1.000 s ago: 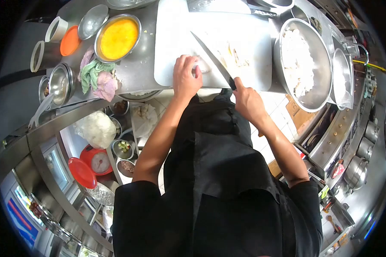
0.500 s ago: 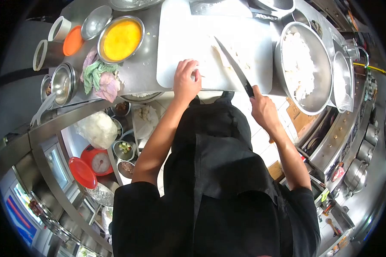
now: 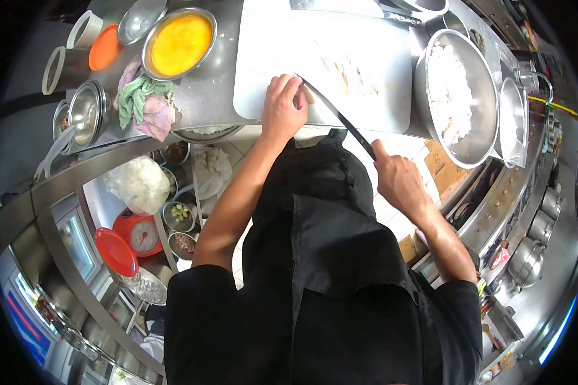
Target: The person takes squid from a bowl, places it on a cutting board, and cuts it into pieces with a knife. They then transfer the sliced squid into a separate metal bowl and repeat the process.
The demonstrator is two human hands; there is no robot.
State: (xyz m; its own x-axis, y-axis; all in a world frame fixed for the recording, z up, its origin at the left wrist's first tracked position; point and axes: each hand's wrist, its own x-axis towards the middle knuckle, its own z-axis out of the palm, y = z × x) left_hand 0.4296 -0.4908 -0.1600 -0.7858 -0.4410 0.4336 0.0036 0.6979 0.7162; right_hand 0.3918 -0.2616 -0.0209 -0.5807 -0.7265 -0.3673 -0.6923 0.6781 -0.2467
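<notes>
Holding a long, narrow knife point(image 3: 334, 109) by its black handle, the right hand point(image 3: 398, 176) has its fingers wrapped round the grip at the near right. Blade slants away to the far left; its tip sits just beside the curled fingers of the left hand point(image 3: 285, 108). That hand is at the near left part of a white rectangular cutting board point(image 3: 263, 48), fingers close together. Small pale piece of food point(image 3: 311, 96) shows on the board between hand and blade; from my end I cannot tell whether the left fingers clamp it.

Thin brownish scraps point(image 3: 350, 72) lie farther off, to the right. I note a broad-bladed steel cleaver point(image 3: 337, 6) at the board's far side. Right of the board: large round steel bowl point(image 3: 485, 112) with white cut pieces point(image 3: 448, 96). Left: smaller steel bowl point(image 3: 147, 54) of orange-yellow liquid point(image 3: 181, 43), crumpled green cloth point(image 3: 135, 96) and pink cloth point(image 3: 156, 117) nearer.
</notes>
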